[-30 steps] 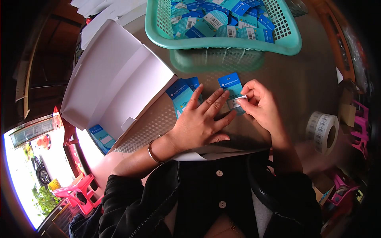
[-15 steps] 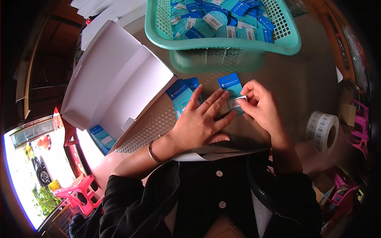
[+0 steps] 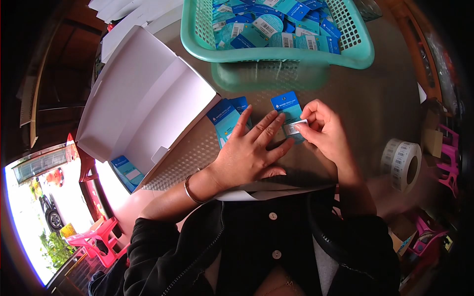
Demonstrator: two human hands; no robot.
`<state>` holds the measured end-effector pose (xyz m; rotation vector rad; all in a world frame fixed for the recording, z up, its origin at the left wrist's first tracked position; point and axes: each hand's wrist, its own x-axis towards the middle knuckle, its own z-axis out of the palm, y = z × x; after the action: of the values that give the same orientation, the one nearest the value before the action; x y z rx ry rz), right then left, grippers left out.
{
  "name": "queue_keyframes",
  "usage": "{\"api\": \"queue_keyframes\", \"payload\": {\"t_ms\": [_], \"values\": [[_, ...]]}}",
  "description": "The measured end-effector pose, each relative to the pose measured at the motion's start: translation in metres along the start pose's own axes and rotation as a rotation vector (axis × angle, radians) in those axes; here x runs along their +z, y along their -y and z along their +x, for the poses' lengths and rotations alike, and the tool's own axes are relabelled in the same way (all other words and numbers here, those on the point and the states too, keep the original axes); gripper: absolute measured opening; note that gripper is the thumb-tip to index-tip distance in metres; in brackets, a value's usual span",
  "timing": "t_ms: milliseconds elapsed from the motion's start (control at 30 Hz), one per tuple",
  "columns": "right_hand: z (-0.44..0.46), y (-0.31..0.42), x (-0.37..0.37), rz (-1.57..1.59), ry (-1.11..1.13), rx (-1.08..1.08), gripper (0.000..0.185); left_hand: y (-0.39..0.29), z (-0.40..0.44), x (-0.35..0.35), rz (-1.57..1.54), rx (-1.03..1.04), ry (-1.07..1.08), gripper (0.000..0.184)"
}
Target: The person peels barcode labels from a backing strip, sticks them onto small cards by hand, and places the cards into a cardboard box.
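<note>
A blue and teal water-repellent card (image 3: 286, 104) lies on the table in front of me. My left hand (image 3: 249, 145) is spread flat, its fingertips reaching the left edge of this card and its index finger near other blue cards (image 3: 223, 117). At the card's lower part, the thumb and forefinger of my right hand (image 3: 327, 132) pinch the right end of a small white barcode sticker (image 3: 294, 127). The sticker overlies the card; whether it is fully stuck down I cannot tell. My left palm hides part of the left-hand cards.
A green plastic basket (image 3: 276, 55) full of similar barcoded cards stands at the back. An open white box (image 3: 148, 93) on the left has cards (image 3: 127, 172) at its near corner. To the right stands a barcode sticker roll (image 3: 406, 166). Pink stools (image 3: 98, 239) are beyond the table.
Both hands hold almost the same pose. The sticker and my right fingertips have shifted very slightly over the card.
</note>
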<state>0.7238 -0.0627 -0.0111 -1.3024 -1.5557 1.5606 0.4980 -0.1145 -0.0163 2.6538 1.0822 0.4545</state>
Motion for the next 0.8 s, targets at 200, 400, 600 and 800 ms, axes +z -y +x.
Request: {"api": "queue_keyframes", "payload": {"t_ms": [200,400,600,800], "values": [[0.0009,-0.0027,0.0005,-0.029,-0.004,-0.01,0.019,-0.0003,-0.0004,-0.0003,0.002,-0.002,0.003,0.06],[0.0012,-0.0019,0.0009,-0.055,-0.017,0.001,0.019,0.0002,-0.0004,-0.0004,0.006,-0.002,0.009,0.061],[0.0013,-0.003,0.0013,-0.07,-0.023,-0.011,0.02,-0.0003,-0.0005,-0.0005,0.004,-0.006,0.012,0.061],[0.0012,-0.0036,0.0017,-0.075,-0.023,-0.015,0.02,-0.0001,-0.0005,-0.0003,0.001,-0.009,0.016,0.061]]}}
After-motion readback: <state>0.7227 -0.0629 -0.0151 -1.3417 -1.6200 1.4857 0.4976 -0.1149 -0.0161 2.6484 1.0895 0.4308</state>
